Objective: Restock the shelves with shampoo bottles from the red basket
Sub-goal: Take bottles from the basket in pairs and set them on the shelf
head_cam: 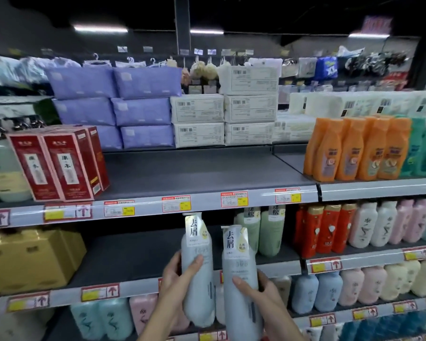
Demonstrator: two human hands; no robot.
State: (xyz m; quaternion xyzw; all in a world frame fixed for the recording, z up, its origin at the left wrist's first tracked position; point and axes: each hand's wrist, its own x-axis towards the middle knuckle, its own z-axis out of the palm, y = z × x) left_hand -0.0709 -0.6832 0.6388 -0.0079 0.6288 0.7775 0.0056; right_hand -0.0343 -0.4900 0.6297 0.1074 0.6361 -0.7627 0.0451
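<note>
Middle shelf: wide bare stretch left of green bottles
Two pale shampoo bottles upright, side by side, in front of shelf edge, not yet set down: left bottle, right bottle
Left hand grasps left bottle, right hand grasps right bottle
Red basket out of view
Step, as judged: placing pair; next move calls for pushing both into gap beside green bottles, labels outward, then letting go

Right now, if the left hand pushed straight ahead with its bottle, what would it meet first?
Probably nothing: the left hand and its grey bottle face the bare shelf left of the green bottles. Depth is unclear; the bottle's cap sits near the price rail above.
</note>
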